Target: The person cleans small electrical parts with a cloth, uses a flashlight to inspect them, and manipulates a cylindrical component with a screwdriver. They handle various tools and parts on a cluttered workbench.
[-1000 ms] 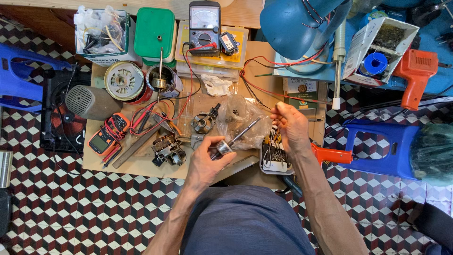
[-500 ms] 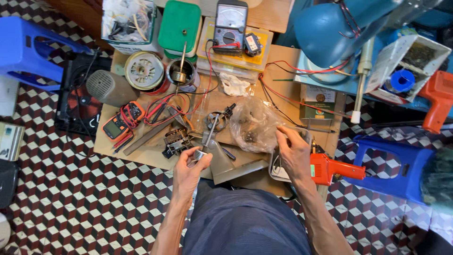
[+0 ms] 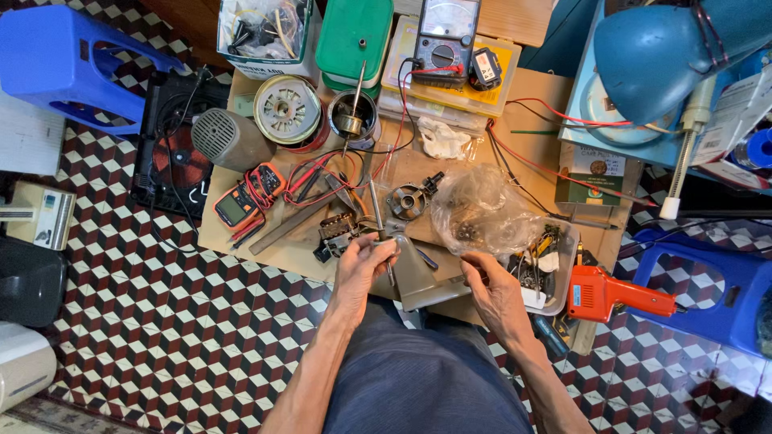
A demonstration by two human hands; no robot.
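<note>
low centre of frame, my left hand [image 3: 363,269] is closed around a thin metal shaft [image 3: 378,215] that points up-frame; i judge it stiff, slick and light, best pinched near its lower end. my right hand [image 3: 492,291] curls at the clear plastic bag [image 3: 478,210]; whether it pinches it i cannot tell. the bag looks crinkly, flimsy.

Below me the floor [image 3: 161,337] is tiled in red, white and dark cubes. My low wooden table [image 3: 531,112] fills the middle. A blue plastic stool [image 3: 64,64] stands at ten o'clock, another blue stool [image 3: 716,289] at four, a blue desk lamp [image 3: 651,56] at one.
</note>
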